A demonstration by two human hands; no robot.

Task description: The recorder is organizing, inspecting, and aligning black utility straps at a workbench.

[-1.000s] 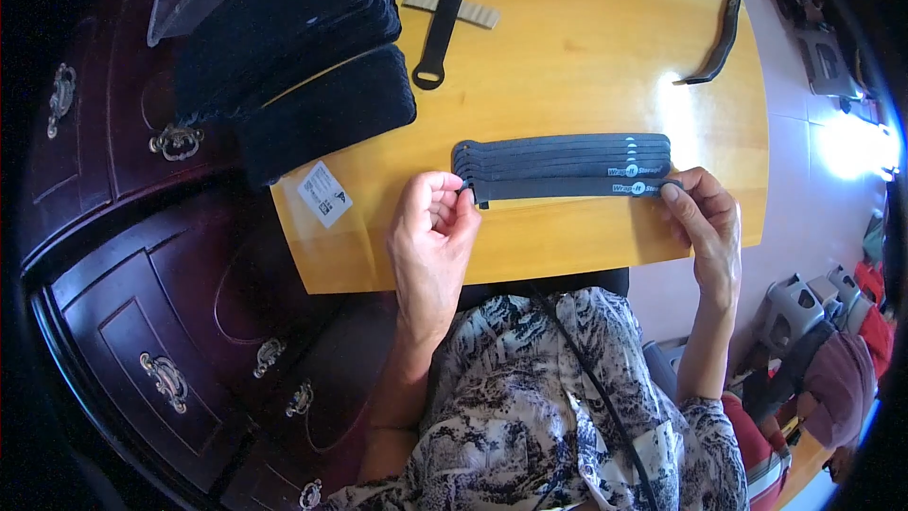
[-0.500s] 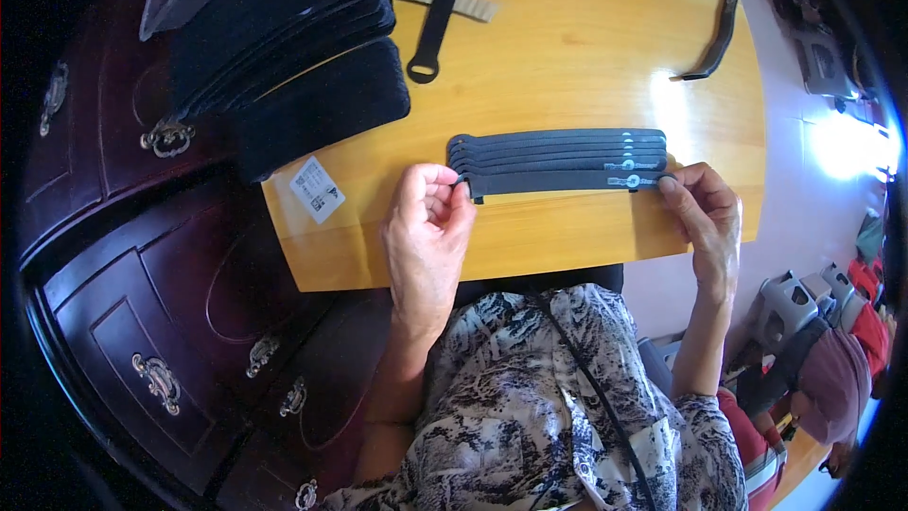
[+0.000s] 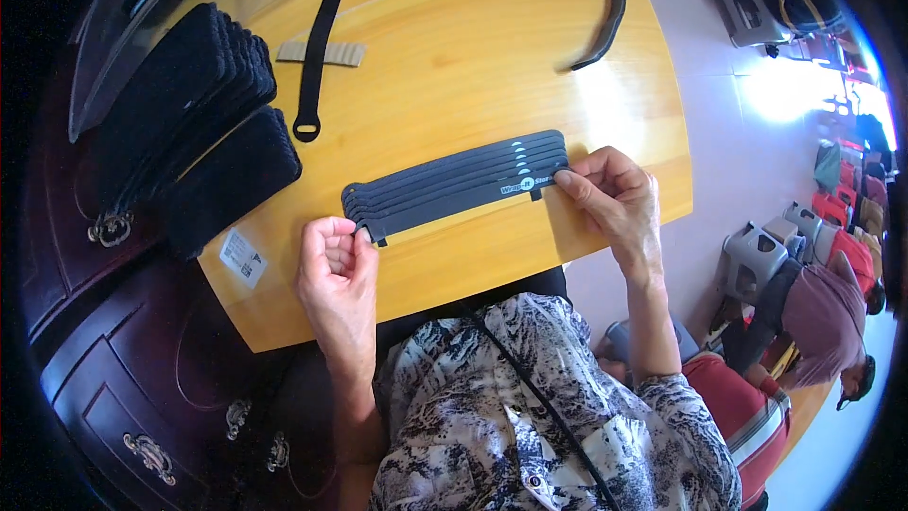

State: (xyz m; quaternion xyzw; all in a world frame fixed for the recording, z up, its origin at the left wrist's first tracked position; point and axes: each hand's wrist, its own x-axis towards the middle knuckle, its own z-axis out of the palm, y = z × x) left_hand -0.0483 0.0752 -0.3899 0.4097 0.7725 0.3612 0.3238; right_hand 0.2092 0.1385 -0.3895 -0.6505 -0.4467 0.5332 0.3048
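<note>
A fanned row of dark grey hook-and-loop straps lies on the yellow wooden table, the straps overlapping like steps, with pale printed marks near their right ends. My left hand pinches the left end of the nearest strap between thumb and fingers. At its other end, my right hand grips the same strap's right tip with thumb and forefinger. Small dark tabs stick out below this strap near both ends. Its tips are partly hidden by my fingers.
Stacked black straps stand at the table's left side, near a white label. One loose strap with an eyelet crosses a ridged tan strip. A curved black strip lies far right. Other people sit beyond the right edge.
The view has shifted and turned, so the table appears tilted. The nearest strap now sits closer against the row than before. Both hands keep their pinch on its ends.
</note>
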